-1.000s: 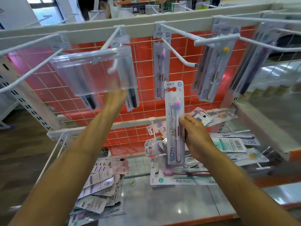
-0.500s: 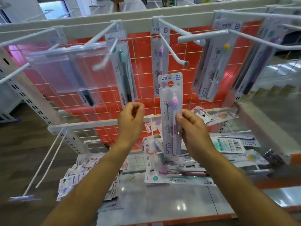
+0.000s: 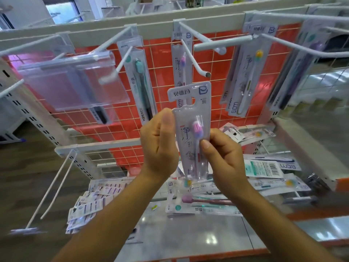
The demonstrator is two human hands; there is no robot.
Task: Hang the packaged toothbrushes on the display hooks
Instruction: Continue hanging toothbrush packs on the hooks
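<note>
Head cam, looks fwd/down, close on hands (image 3: 190, 148) before hook rack (image 3: 204, 72).

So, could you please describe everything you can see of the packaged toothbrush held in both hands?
The packaged toothbrush is a slim white card with clear plastic blister, blue logo and hang slot on top. Its brush has pink-and-purple bristles, head up. Upright, unhung, it sits below a hook tip; the left hand pinches its left edge, the right hand its front.
</note>
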